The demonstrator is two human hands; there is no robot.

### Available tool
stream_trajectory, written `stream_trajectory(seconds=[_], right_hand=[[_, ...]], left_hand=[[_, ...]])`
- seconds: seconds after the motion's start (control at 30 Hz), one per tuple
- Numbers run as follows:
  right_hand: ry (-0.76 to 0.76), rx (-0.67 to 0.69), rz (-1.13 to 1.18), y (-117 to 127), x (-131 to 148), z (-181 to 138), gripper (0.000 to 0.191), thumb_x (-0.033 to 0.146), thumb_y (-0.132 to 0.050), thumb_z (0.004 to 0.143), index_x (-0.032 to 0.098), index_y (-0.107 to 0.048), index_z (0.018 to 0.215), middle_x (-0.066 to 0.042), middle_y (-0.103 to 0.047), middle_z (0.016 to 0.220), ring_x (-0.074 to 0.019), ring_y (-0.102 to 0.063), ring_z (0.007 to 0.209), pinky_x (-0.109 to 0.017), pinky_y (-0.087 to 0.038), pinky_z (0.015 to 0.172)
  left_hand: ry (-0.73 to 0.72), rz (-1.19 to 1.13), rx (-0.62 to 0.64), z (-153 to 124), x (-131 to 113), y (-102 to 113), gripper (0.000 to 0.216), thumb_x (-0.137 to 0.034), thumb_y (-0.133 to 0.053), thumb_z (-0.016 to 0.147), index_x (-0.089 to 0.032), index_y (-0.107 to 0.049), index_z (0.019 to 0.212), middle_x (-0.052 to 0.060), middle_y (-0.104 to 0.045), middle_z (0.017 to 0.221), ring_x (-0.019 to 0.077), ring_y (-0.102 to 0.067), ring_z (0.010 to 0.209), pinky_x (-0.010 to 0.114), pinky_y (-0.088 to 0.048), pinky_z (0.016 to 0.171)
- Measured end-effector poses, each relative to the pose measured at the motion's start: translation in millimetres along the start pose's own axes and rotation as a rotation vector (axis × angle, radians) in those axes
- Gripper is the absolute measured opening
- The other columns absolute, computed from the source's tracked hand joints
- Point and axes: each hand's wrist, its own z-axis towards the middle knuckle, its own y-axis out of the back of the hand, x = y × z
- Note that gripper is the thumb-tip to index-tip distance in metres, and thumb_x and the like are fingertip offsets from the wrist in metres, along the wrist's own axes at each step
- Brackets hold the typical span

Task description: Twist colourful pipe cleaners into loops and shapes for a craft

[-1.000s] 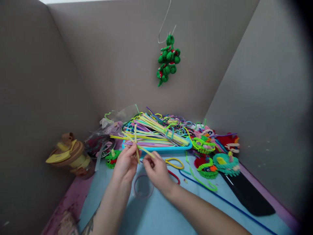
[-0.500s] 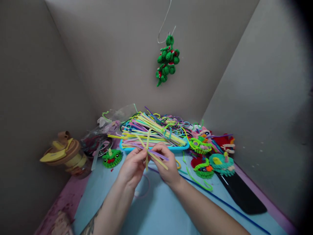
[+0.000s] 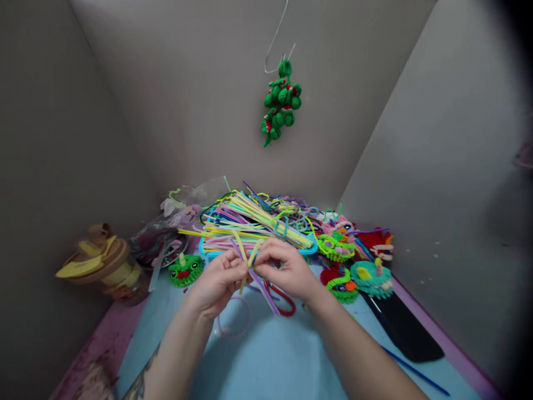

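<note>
Chenille stems (image 3: 265, 292) crossed in mid-air

The left hand (image 3: 219, 276) has its thumb and fingers closed on the crossing, probably to stop the pieces sliding apart. Yellow stems (image 3: 239, 244) and a purple stem (image 3: 272, 305) fan out from that point, their ends free. The right hand (image 3: 289, 268) faces it, thumb and fingers pinched on a yellow piece just beside the crossing. Both hands are raised off the blue sheet (image 3: 266, 361), in front of the tray (image 3: 308, 251), which likely sits there to keep the loose supply within reach. The fingers hide the join, so I cannot tell whether the stems are twisted or merely laid together.

Around them, from the left: a brown-lidded cup (image 3: 102, 261), then a green figure (image 3: 186, 270) with 2 eyes. Below the hands lie a pale ring (image 3: 233, 336) and a red loop (image 3: 293, 305), the latter partly covered by the right hand. A green bunch (image 3: 283, 100) hangs from a wire, well above the work. Farther right come a teal figure (image 3: 372, 279), a flat black object (image 3: 410, 328) and a dark blue stem (image 3: 416, 372), with the right forearm cutting across the view in front of them.
</note>
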Motion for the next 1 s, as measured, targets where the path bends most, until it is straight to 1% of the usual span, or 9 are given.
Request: stream_trajectory(seconds=[0.07, 0.17, 0.3, 0.47, 0.7, 0.87, 0.93, 1.0], right_hand=[[-0.029, 0.047, 0.042, 3, 0, 1, 0.007, 0.011, -0.063, 0.073, 0.016, -0.065, 0.068, 0.000, -0.057, 0.070, -0.0114, -0.053, 0.065, -0.023, -0.043, 0.061], [-0.050, 0.101, 0.080, 7, 0, 2, 0.008, 0.010, -0.064, 0.072, 0.016, -0.065, 0.066, 0.001, -0.056, 0.067, -0.0109, -0.053, 0.064, -0.023, -0.043, 0.060], [-0.045, 0.130, 0.107, 8, 1, 2, 0.009, 0.012, -0.064, 0.072, 0.016, -0.065, 0.064, 0.001, -0.055, 0.065, -0.0113, -0.053, 0.065, -0.023, -0.043, 0.060], [-0.042, 0.066, 0.136, 6, 0, 0, 0.005, 0.017, -0.064, 0.073, 0.016, -0.065, 0.068, -0.001, -0.059, 0.071, -0.0129, -0.055, 0.068, -0.025, -0.044, 0.062], [0.065, -0.051, 0.038, 1, -4, -1, 0.010, 0.017, -0.061, 0.076, 0.017, -0.063, 0.066, -0.002, -0.059, 0.071, -0.0135, -0.056, 0.067, -0.027, -0.045, 0.062], [0.101, -0.115, -0.060, -3, -4, -6, 0.009, 0.017, -0.059, 0.078, 0.019, -0.064, 0.072, -0.001, -0.057, 0.072, -0.0140, -0.055, 0.070, -0.028, -0.045, 0.066], [0.088, -0.142, -0.045, -6, -6, -7, 0.008, 0.019, -0.059, 0.079, 0.020, -0.063, 0.073, -0.001, -0.056, 0.073, -0.0145, -0.054, 0.072, -0.028, -0.045, 0.067], [0.052, -0.156, 0.045, -10, -9, -8, 0.008, 0.022, -0.060, 0.079, 0.019, -0.062, 0.072, -0.001, -0.055, 0.074, -0.0148, -0.054, 0.073, -0.028, -0.044, 0.066]], left_hand=[[0.025, 0.018, 0.028, -1, 1, 0, 0.024, -0.013, -0.076, 0.061, -0.015, -0.065, 0.083, -0.001, -0.056, 0.059, 0.0095, -0.054, 0.056, 0.020, -0.042, 0.056], [0.055, -0.004, 0.073, -3, 2, -2, 0.028, -0.013, -0.077, 0.059, -0.014, -0.066, 0.085, 0.001, -0.061, 0.066, 0.0106, -0.058, 0.059, 0.020, -0.045, 0.059], [0.107, -0.073, 0.098, -4, 1, -6, 0.029, -0.012, -0.079, 0.056, -0.013, -0.066, 0.082, 0.004, -0.065, 0.070, 0.0128, -0.062, 0.061, 0.022, -0.047, 0.060], [0.127, -0.157, 0.075, -3, 0, -11, 0.027, -0.007, -0.077, 0.057, -0.011, -0.067, 0.081, 0.003, -0.065, 0.066, 0.0101, -0.060, 0.054, 0.018, -0.047, 0.054], [0.134, -0.203, 0.001, -1, 1, -13, 0.019, -0.007, -0.075, 0.058, -0.010, -0.066, 0.075, 0.003, -0.063, 0.061, 0.0091, -0.058, 0.050, 0.018, -0.047, 0.051], [0.093, -0.171, -0.074, 0, 2, -10, 0.016, -0.009, -0.074, 0.061, -0.009, -0.066, 0.074, 0.002, -0.062, 0.058, 0.0077, -0.056, 0.046, 0.016, -0.046, 0.048], [0.069, -0.182, -0.081, 0, 2, -11, 0.018, -0.008, -0.075, 0.060, -0.009, -0.066, 0.075, 0.003, -0.063, 0.060, 0.0077, -0.057, 0.048, 0.016, -0.047, 0.049], [0.056, -0.204, -0.070, -1, 2, -13, 0.021, -0.008, -0.076, 0.058, -0.009, -0.066, 0.077, 0.003, -0.064, 0.061, 0.0074, -0.058, 0.049, 0.016, -0.047, 0.051]])
